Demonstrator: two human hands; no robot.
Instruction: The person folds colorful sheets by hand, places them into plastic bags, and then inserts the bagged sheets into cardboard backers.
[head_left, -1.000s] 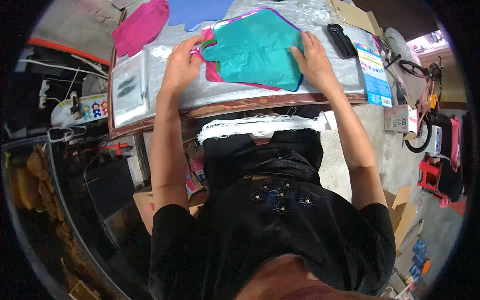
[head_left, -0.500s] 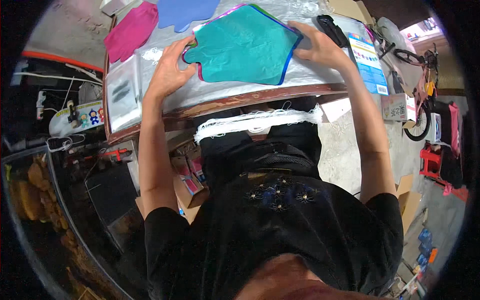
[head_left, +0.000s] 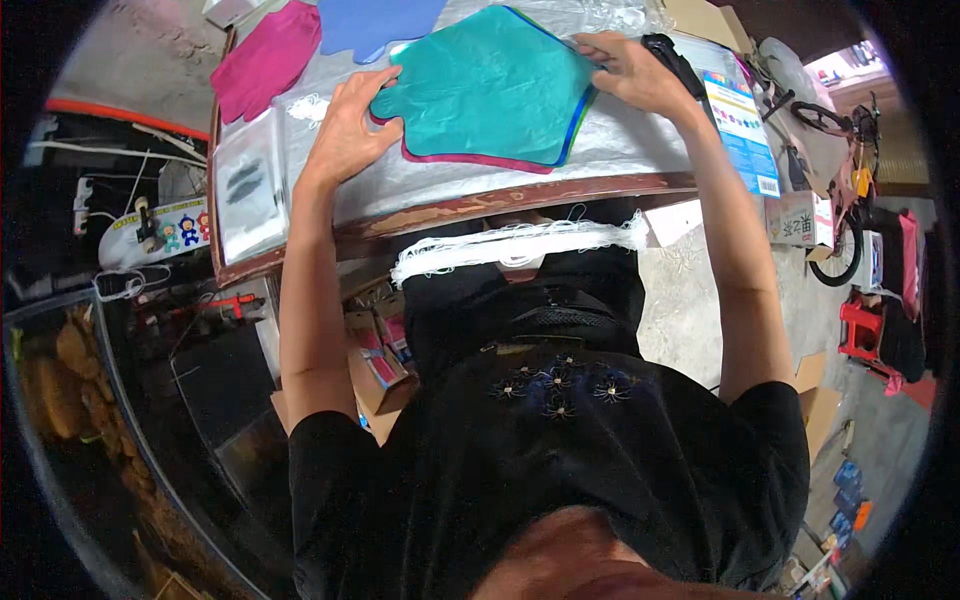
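A stack of thin, shiny film sheets (head_left: 490, 90) lies flat near the table's front edge. The top sheet is teal, roughly angular, with a small rounded tab on its left. Blue, green and magenta edges of lower sheets peek out along its right and front sides. My left hand (head_left: 350, 125) grips the tabbed end, thumb and fingers on either side of the tab. At the right corner, the fingers and thumb of my right hand (head_left: 635, 75) close on the sheets' edge; the fingertips are slightly blurred.
Magenta (head_left: 265, 60) and blue (head_left: 380, 25) sheets lie at the back left. A clear plastic bag (head_left: 247, 190) sits at the left edge. On the right are a black object (head_left: 672, 65) and a blue-and-white printed package (head_left: 738, 130). White string (head_left: 520, 248) hangs across my lap.
The teal sheet has shifted slightly, and the edges below line up differently: green now shows at the right, with less magenta at the top. My right hand has moved a little up.
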